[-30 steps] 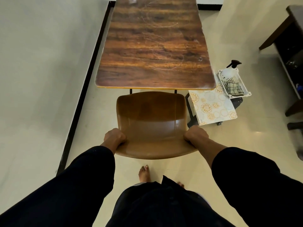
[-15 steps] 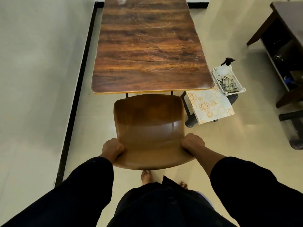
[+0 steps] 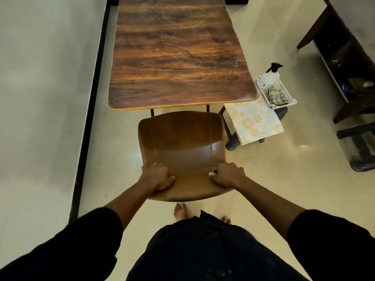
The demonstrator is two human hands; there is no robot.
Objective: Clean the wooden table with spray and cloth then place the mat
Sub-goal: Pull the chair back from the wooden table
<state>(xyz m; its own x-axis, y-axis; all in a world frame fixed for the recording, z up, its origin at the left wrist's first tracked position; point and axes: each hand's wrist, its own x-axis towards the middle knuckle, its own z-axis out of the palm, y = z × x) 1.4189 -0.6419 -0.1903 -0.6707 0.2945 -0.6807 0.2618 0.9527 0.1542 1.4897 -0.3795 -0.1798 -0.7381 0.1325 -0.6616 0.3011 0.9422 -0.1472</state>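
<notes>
left hand (image 3: pixel 157 178): fingers curled over chair (image 3: pixel 182 142) back edge, thumb on top | right hand (image 3: pixel 228 175): gripped same edge, fingers curled, knuckles up | both arms reached forward and down, forearms bare, dark sleeves pushed to elbows | bare feet (image 3: pixel 179 211) below

Dim warm light, wide-angle edge distortion

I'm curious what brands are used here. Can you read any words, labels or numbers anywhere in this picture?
None can be read.
Spray bottle in the white basket: no label shows.
Patterned mat: round flower-like motifs only, no letters.
Wooden table: wood grain and fine scratches, no writing.
Brown chair: plain, no marking.
</notes>
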